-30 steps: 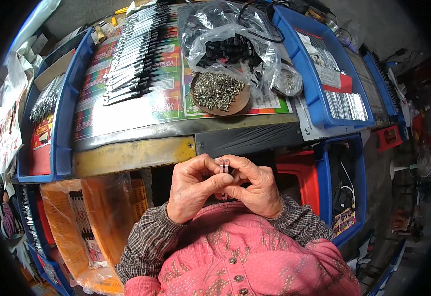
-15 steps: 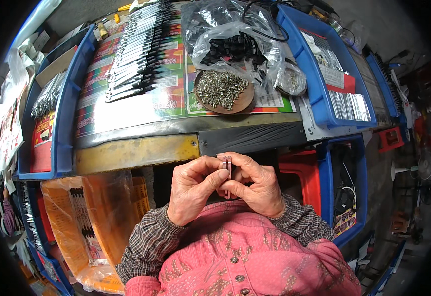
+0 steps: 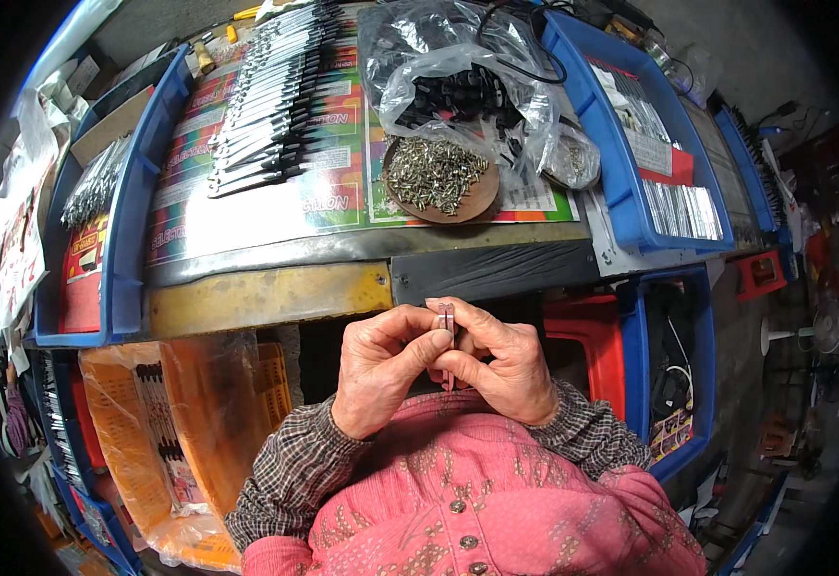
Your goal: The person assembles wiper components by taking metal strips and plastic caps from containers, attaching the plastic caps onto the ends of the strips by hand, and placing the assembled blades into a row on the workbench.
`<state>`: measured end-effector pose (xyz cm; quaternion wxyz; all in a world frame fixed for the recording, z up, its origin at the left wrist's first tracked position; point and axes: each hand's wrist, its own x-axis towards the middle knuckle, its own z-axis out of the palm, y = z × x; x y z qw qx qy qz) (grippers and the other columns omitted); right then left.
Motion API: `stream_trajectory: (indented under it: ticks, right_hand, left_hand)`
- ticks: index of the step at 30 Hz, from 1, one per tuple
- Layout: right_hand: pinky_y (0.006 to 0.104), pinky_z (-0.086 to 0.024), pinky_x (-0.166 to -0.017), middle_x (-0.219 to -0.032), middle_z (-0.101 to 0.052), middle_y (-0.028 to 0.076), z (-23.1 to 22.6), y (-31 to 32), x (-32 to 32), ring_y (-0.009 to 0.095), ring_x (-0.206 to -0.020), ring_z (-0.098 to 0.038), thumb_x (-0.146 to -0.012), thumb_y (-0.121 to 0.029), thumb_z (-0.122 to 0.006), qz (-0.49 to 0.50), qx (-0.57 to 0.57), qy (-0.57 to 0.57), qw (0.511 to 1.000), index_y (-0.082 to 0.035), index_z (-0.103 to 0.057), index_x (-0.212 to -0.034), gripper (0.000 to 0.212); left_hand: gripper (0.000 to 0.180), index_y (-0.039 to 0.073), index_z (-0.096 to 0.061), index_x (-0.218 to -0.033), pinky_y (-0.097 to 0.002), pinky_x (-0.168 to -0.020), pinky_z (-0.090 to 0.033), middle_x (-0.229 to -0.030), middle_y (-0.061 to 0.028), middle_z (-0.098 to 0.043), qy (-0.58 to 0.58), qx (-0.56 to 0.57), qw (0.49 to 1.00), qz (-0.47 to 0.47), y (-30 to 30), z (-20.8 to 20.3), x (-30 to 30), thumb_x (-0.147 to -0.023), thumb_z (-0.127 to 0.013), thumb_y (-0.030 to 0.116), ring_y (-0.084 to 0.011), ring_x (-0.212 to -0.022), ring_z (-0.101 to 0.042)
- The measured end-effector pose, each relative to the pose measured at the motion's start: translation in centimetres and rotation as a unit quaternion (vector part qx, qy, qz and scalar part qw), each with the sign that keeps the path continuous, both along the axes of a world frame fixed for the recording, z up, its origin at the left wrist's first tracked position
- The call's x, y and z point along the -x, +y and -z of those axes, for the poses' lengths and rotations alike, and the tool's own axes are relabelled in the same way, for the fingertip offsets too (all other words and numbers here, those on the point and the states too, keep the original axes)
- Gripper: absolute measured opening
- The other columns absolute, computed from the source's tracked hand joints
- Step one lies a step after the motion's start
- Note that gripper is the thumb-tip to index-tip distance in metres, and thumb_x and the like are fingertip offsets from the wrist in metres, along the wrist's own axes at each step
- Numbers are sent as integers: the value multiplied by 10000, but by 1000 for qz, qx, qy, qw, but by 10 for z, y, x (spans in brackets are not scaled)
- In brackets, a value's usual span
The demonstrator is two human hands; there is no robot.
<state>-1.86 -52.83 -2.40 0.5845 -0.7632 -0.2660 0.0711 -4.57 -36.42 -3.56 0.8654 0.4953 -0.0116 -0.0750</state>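
Observation:
In front of my chest, at the table's near edge, both hands meet around a narrow pinkish, partly see-through piece (image 3: 446, 317). My left hand (image 3: 381, 370) pinches it between thumb and fingers. On its other side, my right hand (image 3: 504, 370) grips the same piece with thumb and bent fingers. The upper end shows between the fingertips, and a lower end pokes out beneath them; the middle is hidden. Beyond my hands stands a round brown dish (image 3: 482, 206) heaped with small shiny metal pins (image 3: 436, 176).
A long row of slim silver-and-black pieces (image 3: 270, 106) lies on the colourful printed table cover. A clear plastic bag (image 3: 410, 72) holds black parts. Blue bins (image 3: 621, 187) flank the table on both sides. An orange crate (image 3: 117, 422) sits low at my left, a red stool (image 3: 587, 331) at right.
Both hands keep the same pinch on the pinkish piece. The whole view has shifted very slightly; nothing was taken up or let go.

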Motion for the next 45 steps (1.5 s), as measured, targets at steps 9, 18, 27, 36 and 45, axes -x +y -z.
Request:
stream_trajectory:
  ticks: [9, 18, 27, 36, 45]
  right_hand:
    - [240, -485, -531, -668, -581, 34, 1, 1, -1, 65, -557, -565, -798, 23, -725, 2, -13, 1, 1000, -19, -499, -1342, 591]
    - [230, -488, -582, -750, -626, 28, -12, -13, -16, 53, -645, -578, -836, -40, -716, -17, -22, 30, 999, 3, -627, -1158, 336]
    - [196, -445, -553, -727, -588, -23, -12, -7, -17, 10, -654, -528, -879, -38, -652, 1, -39, 98, 994, -2, -609, -838, 70]
    - [197, -442, -535, -766, -602, -10, -18, -12, -24, 32, -635, -539, -885, -33, -653, -23, -92, 149, 984, -2, -646, -908, 39]
    - [209, -493, -572, -849, -628, 48, -14, -20, -34, 75, -670, -597, -874, -45, -676, -138, -148, 154, 967, 18, -634, -973, 124]
  left_hand:
    - [134, -50, -637, -1012, -232, -590, -514, -815, -66, -644, 10, 3, 1000, 10, 0, 2, -1, -931, -610, 53, -99, -662, -586]
    - [117, -42, -639, -982, -194, -573, -480, -808, -22, -638, -6, -47, 998, 41, 5, 0, 0, -930, -616, 60, -49, -668, -560]
    - [54, -59, -648, -909, -189, -506, -440, -728, -18, -618, -56, -166, 984, 9, 1, 0, 1, -880, -636, -15, -37, -596, -542]
    - [58, -61, -645, -922, -201, -539, -441, -714, -15, -606, -30, -115, 988, 96, 12, -8, -4, -888, -625, -18, -44, -611, -532]
    - [142, -40, -656, -992, -221, -623, -491, -815, -49, -669, -51, -138, 984, 103, 16, -10, -7, -862, -676, 15, -80, -692, -601]
